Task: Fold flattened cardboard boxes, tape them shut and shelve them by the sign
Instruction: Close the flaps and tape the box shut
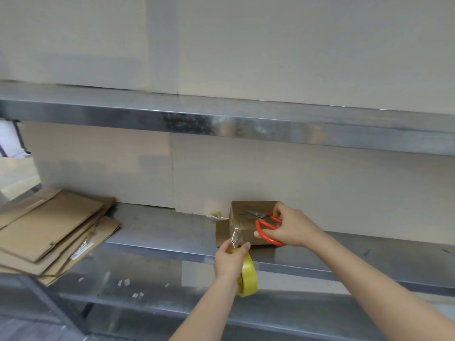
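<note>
I am viewing one folded box (243,230) standing on the middle shelf (160,232), pushed back close to the rear wall panel (246,173) and right of centre. Both hands are working at it.

The left hand (227,262) is hanging just below and in front of the box's front left corner. Its fingers (225,248) and thumb are curling round a yellow tape roll (248,274), gripping it at the top while the rest of the roll is hanging below the shelf edge. A clear strip of tape (235,238) is running up from the roll to the box's front left edge, where it is sticking to the cardboard.

The right hand (293,227) is lying against the box's right side and top. Its fingers (278,212) are clenching on the orange handles of the scissors (261,214), with the thumb reaching round the lower loop. The blades are lying flat on the box top, pointing left and away from me. I cannot tell whether the blades are parted.

The two hands are near each other but are not touching; the box's front face is showing between them.

A stack of flat cardboard (49,225) is lying at the shelf's left end, well apart from the box and overhanging the front edge. An upper shelf (221,119) is crossing above.
</note>
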Demonstrator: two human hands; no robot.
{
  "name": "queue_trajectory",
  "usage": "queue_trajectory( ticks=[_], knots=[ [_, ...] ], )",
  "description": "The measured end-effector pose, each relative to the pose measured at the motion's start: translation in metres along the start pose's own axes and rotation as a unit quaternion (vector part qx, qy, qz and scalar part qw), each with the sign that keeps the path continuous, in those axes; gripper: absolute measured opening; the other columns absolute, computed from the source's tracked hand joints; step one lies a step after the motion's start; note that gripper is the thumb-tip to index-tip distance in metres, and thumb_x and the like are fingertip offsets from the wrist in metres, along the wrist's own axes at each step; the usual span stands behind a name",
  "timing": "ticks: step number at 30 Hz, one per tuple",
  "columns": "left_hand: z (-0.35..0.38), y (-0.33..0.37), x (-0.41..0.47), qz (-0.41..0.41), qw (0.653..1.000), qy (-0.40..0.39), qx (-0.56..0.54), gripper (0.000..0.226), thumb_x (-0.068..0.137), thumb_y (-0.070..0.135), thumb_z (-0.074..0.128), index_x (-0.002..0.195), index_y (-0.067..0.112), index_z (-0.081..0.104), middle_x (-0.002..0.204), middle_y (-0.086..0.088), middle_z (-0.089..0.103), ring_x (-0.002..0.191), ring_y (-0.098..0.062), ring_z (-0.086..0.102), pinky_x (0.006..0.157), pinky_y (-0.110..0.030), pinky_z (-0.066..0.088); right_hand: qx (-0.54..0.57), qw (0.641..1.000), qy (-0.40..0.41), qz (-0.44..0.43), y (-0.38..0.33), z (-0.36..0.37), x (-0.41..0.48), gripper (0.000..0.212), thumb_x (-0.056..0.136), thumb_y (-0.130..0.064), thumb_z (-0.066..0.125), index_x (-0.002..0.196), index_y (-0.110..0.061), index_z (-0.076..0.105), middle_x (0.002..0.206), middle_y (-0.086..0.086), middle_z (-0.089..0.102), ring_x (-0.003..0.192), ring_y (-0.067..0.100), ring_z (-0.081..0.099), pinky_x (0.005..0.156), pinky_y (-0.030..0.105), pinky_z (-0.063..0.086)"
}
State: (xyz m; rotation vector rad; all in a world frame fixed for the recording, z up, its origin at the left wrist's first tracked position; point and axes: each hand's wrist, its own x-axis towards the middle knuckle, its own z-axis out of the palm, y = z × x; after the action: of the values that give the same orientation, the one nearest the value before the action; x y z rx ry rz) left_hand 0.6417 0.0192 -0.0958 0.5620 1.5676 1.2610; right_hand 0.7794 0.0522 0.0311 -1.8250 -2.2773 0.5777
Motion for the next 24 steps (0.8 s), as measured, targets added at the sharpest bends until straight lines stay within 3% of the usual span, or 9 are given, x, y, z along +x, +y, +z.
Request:
queue_trajectory(
  ticks=[2, 4, 7, 10, 12, 15, 20, 24],
  knots=[
    [0.002, 0.002, -0.002, -0.003, 1.000, 0.026, 0.005, 0.040, 0.073, 0.028, 0.082, 0.102, 0.025, 0.054, 0.104, 0.001, 0.061, 0.101, -0.021, 0.058, 0.093, -0.033, 0.046, -0.077, 0.996, -0.044, 0.014, -0.009, -0.017, -0.007, 0.070, 0.066, -0.069, 0.071, 0.103, -0.017, 0.043, 0.095, 0.000, 0.056, 0.085, 0.020, 0.054, 0.067, 0.029, 0.044],
    [0.004, 0.005, -0.004, -0.014, 0.999, 0.046, -0.003, 0.046, 0.067, 0.031, 0.086, 0.093, 0.022, 0.049, 0.101, -0.002, 0.061, 0.097, -0.022, 0.060, 0.090, -0.034, 0.048, -0.154, 0.982, -0.105, 0.041, -0.017, -0.028, -0.012, 0.083, 0.065, -0.073, 0.067, 0.119, -0.015, 0.043, 0.106, 0.003, 0.059, 0.092, 0.022, 0.057, 0.080, 0.030, 0.049],
    [0.006, 0.008, -0.006, -0.024, 0.998, 0.063, 0.006, 0.051, 0.064, 0.031, 0.088, 0.086, 0.021, 0.043, 0.096, -0.003, 0.060, 0.092, -0.024, 0.060, 0.084, -0.033, 0.048, -0.219, 0.952, -0.198, 0.077, -0.028, -0.028, -0.018, 0.094, 0.066, -0.075, 0.064, 0.130, -0.011, 0.037, 0.109, 0.009, 0.065, 0.079, 0.021, 0.062, 0.080, 0.031, 0.053],
    [0.005, 0.009, -0.008, -0.025, 0.997, 0.066, 0.024, 0.042, 0.070, 0.022, 0.083, 0.091, 0.016, 0.047, 0.096, -0.006, 0.060, 0.088, -0.024, 0.058, 0.079, -0.031, 0.047, -0.227, 0.939, -0.248, 0.077, -0.040, -0.019, -0.019, 0.085, 0.070, -0.074, 0.061, 0.121, -0.007, 0.049, 0.104, 0.010, 0.068, 0.073, 0.021, 0.061, 0.064, 0.026, 0.048],
    [0.004, 0.010, -0.007, -0.028, 0.997, 0.066, 0.029, 0.035, 0.073, 0.016, 0.080, 0.088, 0.016, 0.049, 0.097, -0.008, 0.061, 0.087, -0.025, 0.057, 0.078, -0.031, 0.047, -0.207, 0.940, -0.261, 0.077, -0.046, -0.012, -0.015, 0.070, 0.073, -0.073, 0.059, 0.101, -0.010, 0.058, 0.099, 0.008, 0.065, 0.075, 0.023, 0.061, 0.063, 0.025, 0.047],
    [0.003, 0.010, -0.007, -0.025, 0.997, 0.065, 0.034, 0.032, 0.075, 0.009, 0.077, 0.083, 0.016, 0.047, 0.089, -0.005, 0.058, 0.083, -0.023, 0.054, 0.073, -0.026, 0.043, -0.200, 0.938, -0.272, 0.085, -0.055, -0.004, -0.008, 0.060, 0.076, -0.072, 0.056, 0.075, -0.012, 0.052, 0.093, 0.010, 0.062, 0.074, 0.024, 0.060, 0.066, 0.026, 0.046],
    [0.001, 0.013, -0.006, -0.006, 0.996, 0.070, 0.057, 0.019, 0.083, -0.001, 0.061, 0.092, 0.009, 0.047, 0.082, -0.001, 0.053, 0.069, -0.014, 0.046, 0.054, -0.020, 0.037, -0.204, 0.936, -0.272, 0.085, -0.061, 0.003, 0.006, 0.056, 0.081, -0.065, 0.054, 0.072, -0.010, 0.050, 0.079, 0.010, 0.058, 0.061, 0.022, 0.055, 0.060, 0.025, 0.043],
    [0.004, 0.016, -0.008, -0.010, 0.995, 0.080, 0.056, 0.015, 0.090, -0.004, 0.041, 0.090, 0.009, 0.048, 0.083, -0.005, 0.054, 0.069, -0.012, 0.045, 0.060, -0.020, 0.039, -0.189, 0.946, -0.252, 0.077, -0.059, 0.008, 0.012, 0.058, 0.079, -0.068, 0.057, 0.065, -0.013, 0.048, 0.067, 0.005, 0.052, 0.054, 0.019, 0.050, 0.057, 0.024, 0.042]
  ],
)
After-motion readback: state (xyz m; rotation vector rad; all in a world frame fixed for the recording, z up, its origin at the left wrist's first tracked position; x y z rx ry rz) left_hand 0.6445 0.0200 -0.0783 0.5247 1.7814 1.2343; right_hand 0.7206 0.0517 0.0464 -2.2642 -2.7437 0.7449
